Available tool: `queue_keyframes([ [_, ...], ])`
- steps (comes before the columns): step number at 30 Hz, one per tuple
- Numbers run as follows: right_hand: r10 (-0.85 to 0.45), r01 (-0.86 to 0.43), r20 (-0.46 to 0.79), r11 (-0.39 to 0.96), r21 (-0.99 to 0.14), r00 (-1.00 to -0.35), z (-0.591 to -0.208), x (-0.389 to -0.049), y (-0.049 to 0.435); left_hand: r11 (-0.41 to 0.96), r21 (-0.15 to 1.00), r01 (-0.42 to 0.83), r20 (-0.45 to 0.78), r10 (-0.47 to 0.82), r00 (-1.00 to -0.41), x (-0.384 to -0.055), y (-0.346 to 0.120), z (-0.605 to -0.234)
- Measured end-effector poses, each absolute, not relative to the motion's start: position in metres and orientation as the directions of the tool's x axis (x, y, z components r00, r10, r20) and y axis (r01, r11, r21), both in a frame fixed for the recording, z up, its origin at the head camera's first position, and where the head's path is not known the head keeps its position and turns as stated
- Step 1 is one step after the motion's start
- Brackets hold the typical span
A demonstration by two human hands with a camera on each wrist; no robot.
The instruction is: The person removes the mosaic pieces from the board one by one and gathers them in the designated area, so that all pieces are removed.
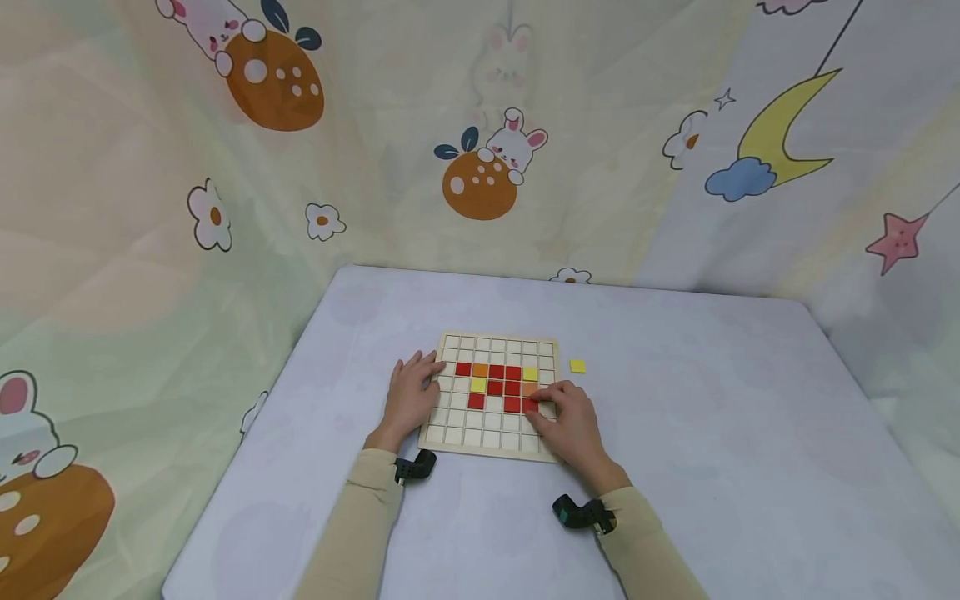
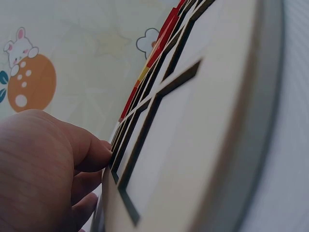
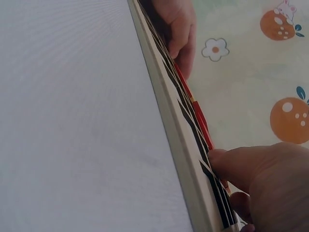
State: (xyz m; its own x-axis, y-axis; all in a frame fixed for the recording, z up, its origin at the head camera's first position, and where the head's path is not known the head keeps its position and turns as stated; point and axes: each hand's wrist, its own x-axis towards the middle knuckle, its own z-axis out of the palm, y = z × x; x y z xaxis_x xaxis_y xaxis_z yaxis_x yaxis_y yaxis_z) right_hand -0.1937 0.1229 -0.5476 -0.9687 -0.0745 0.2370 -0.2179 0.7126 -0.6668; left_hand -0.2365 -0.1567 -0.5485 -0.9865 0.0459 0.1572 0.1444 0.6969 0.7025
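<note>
I see a pale gridded board [image 1: 472,437] flat on the table [image 1: 712,433], with red, orange and yellow tiles [image 1: 496,388] in its middle cells (one red tile [image 1: 530,405] between the right hand's [image 1: 572,423] fingertips). A loose yellow tile [image 1: 577,366] lies beside its right edge.

I see room along the worktop's [image 1: 720,417] right edge; left hand [image 1: 408,396], right hand [image 1: 572,423] and yellow tile [image 1: 577,366] flank the board [image 1: 491,439].
</note>
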Motion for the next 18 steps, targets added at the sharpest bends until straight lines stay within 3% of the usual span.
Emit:
queue_keyframes([
  [18,-0.082,-0.229,0.246,0.716,-0.659,-0.966,-0.5472,-0.1926,0.1224,0.687,0.712,0.146,0.158,0.046,-0.986,-0.2357,-0.1566,-0.5474],
])
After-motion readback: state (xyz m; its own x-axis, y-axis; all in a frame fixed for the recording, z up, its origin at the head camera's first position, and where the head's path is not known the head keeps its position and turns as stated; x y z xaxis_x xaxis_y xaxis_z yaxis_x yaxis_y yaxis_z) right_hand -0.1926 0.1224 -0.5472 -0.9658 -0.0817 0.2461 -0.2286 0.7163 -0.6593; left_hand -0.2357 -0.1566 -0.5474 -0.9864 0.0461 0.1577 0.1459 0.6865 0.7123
